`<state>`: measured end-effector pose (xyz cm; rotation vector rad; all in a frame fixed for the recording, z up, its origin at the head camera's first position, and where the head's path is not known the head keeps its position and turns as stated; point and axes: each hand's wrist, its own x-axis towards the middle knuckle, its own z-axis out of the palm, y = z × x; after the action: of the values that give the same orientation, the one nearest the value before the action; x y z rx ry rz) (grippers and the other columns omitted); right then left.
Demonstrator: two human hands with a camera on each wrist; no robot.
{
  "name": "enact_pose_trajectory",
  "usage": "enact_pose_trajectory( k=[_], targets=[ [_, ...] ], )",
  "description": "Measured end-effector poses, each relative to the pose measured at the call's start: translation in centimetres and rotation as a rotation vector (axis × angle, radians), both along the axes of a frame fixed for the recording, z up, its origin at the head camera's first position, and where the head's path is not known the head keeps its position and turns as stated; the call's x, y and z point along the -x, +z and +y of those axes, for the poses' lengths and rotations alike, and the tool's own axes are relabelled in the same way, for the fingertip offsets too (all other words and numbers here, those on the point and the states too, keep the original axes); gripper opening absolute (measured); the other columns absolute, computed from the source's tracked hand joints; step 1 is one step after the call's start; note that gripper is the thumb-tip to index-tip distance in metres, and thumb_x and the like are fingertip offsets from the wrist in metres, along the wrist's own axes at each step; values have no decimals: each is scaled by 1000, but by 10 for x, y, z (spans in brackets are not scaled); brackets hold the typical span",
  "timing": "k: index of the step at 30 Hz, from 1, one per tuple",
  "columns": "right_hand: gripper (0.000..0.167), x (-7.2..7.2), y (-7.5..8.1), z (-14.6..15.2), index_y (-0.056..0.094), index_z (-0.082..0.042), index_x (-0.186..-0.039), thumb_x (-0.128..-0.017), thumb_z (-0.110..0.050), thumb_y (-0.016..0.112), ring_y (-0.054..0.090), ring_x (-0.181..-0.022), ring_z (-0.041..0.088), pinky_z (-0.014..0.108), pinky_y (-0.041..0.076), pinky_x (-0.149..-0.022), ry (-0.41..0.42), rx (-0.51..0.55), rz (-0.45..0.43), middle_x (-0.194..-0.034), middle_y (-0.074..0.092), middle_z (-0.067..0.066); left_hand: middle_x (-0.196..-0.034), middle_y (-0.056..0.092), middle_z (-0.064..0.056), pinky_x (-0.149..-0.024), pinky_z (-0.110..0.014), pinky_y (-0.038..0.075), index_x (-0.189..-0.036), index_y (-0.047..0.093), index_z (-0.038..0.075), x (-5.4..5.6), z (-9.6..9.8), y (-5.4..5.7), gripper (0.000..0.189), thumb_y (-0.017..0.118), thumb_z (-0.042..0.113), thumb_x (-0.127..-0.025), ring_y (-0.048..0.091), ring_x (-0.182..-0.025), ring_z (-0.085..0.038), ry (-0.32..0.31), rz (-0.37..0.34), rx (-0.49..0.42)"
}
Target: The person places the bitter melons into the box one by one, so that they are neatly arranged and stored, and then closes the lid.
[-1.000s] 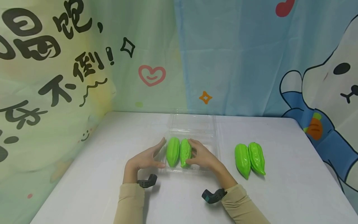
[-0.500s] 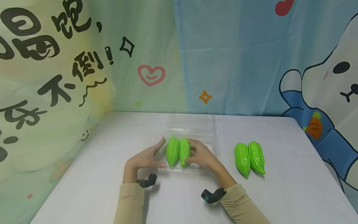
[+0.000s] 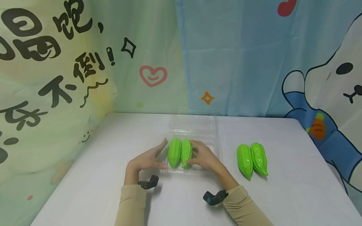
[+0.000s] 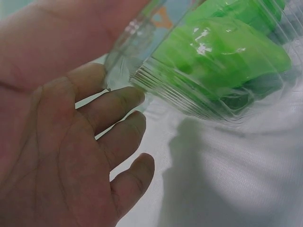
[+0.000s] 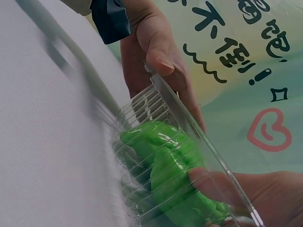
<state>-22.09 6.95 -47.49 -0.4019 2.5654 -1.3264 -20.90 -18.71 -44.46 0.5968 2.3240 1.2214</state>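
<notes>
Two glossy green bitter melons, the left one and the right one, lie side by side in a clear plastic box with its lid laid back. My right hand reaches into the box and holds the right melon, its thumb against the green skin in the right wrist view; its other fingertips are mostly hidden. On the box's left side rests my left hand, fingers spread and fairly straight along the wall. The left wrist view shows its fingertips near the ridged box corner.
Two more bitter melons, one beside the other, lie on the white table to the right of the box. The clear lid lies toward the back edge. A printed curtain hangs behind the table.
Hardly anything differs. The right hand and the melon it holds have shifted very slightly left; the left hand stays at the box's side.
</notes>
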Motion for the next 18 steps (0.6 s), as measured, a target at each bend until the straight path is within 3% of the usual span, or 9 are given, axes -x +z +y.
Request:
enact_pose_trajectory(
  k=[8, 13, 18],
  targets=[
    [92, -2, 4, 0, 33, -2, -146, -70, -16, 83, 43, -133, 35, 41, 41, -109, 20, -2, 3, -150, 36, 18, -160, 0, -15, -120, -46, 16, -151, 1, 0, -1, 0, 0, 108, 78, 15, -77, 5, -148, -30, -3, -3, -19],
    [93, -1, 7, 1, 30, -1, -147, -73, -23, 82, 37, -137, 35, 44, 36, -112, 30, -56, 25, -153, 31, 17, -160, 1, -14, -120, -46, 17, -152, 2, 1, -2, 0, 1, 110, 79, 19, -76, 6, -148, -30, 2, -3, -10],
    [91, -1, 17, 7, 28, -1, -148, -76, -27, 79, 44, -132, 38, 47, 41, -108, 44, -85, 74, -154, 27, 18, -160, 2, -13, -119, -45, 18, -152, 3, 2, -2, 0, 2, 111, 80, 22, -74, 7, -148, -29, 9, 1, 5]
  ],
)
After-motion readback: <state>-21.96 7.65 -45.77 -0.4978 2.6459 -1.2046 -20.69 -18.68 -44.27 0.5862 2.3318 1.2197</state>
